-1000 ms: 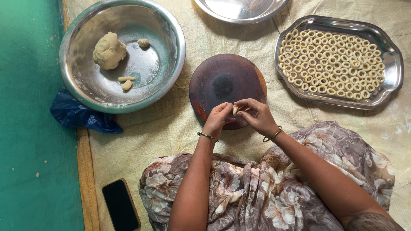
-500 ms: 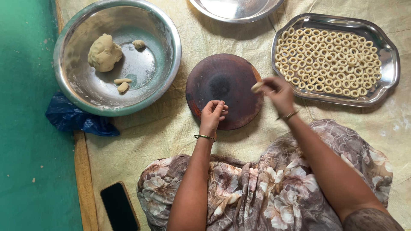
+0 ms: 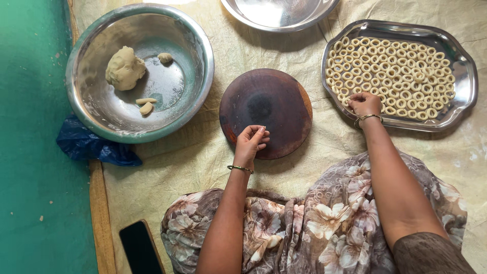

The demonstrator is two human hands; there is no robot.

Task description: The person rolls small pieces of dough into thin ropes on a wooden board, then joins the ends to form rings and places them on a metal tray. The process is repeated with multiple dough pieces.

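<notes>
Phone: dark slab on the floor nearest the viewer, beside the patterned skirt.
Left hand: rests at the near rim of the round wooden board; fingers bunched with the tips pressed together, whether they pinch a scrap of dough cannot be told.
Right hand: at the near-left edge of the steel tray, fingers curled down onto the dough rings; what they grip is hidden beneath the hand.
Ring orientation: each lies flat, hole facing up, with no long axis; rows run along the tray's length, left to right.
Risk: the hand could press or nudge neighbouring rings, since they lie touching, and deform them.
Bowl: far left, holding a dough lump and small pieces.
Far plate: partly in view.
</notes>
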